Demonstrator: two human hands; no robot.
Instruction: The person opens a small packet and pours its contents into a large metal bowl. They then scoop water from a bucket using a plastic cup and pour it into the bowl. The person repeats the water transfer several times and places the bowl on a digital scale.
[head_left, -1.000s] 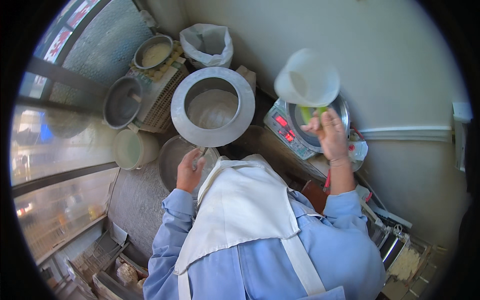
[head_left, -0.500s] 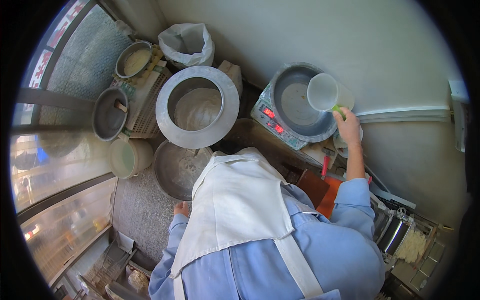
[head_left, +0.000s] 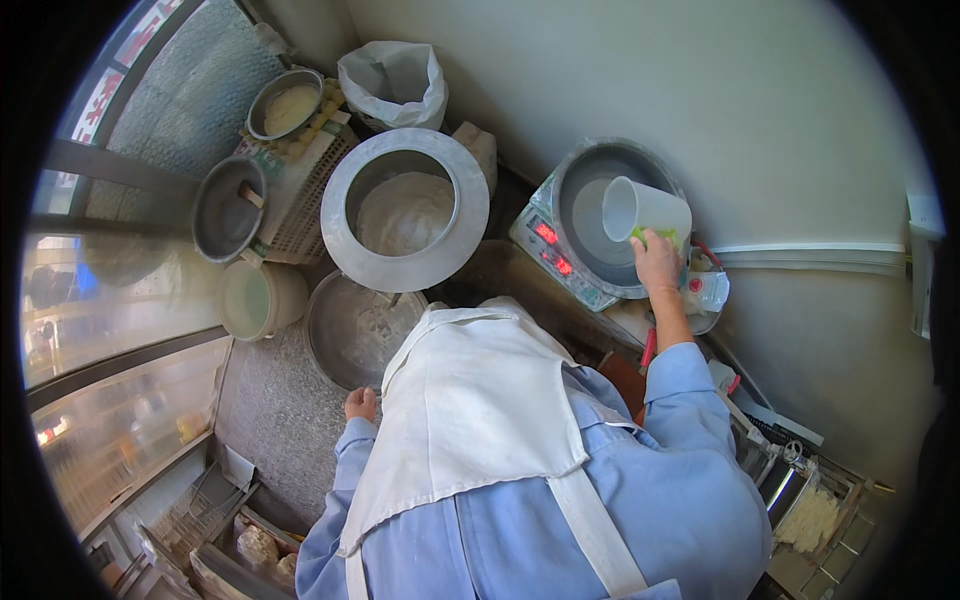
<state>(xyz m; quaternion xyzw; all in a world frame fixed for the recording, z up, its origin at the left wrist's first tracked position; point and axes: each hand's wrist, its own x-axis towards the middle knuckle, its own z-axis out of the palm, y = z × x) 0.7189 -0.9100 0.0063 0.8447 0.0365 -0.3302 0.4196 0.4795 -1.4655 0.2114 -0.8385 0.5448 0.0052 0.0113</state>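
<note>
My right hand (head_left: pixel 657 262) is closed round the green handle of a translucent plastic measuring jug (head_left: pixel 655 208). The jug lies tipped over a wide grey metal basin (head_left: pixel 582 205), its mouth facing left. Under the basin stands a digital scale (head_left: pixel 545 250) with lit red figures. My left hand (head_left: pixel 361 404) hangs low beside my white apron with its fingers curled, and I see nothing in it. Closest to it is the rim of a large round metal pan (head_left: pixel 335 345) with pale dusty residue inside.
A wide-rimmed metal pot (head_left: pixel 345 250) of whitish powder stands ahead. Left of it are a bucket (head_left: pixel 285 295), a bowl (head_left: pixel 210 205) and another bowl (head_left: pixel 262 110) by a crate. Behind is a white-lined bin (head_left: pixel 430 105). A roller machine (head_left: pixel 787 492) stands at right.
The jug has tipped further toward its side, and my right hand has shifted left and down with it. My left hand stays beside the pan. The whole view has shifted slightly.
</note>
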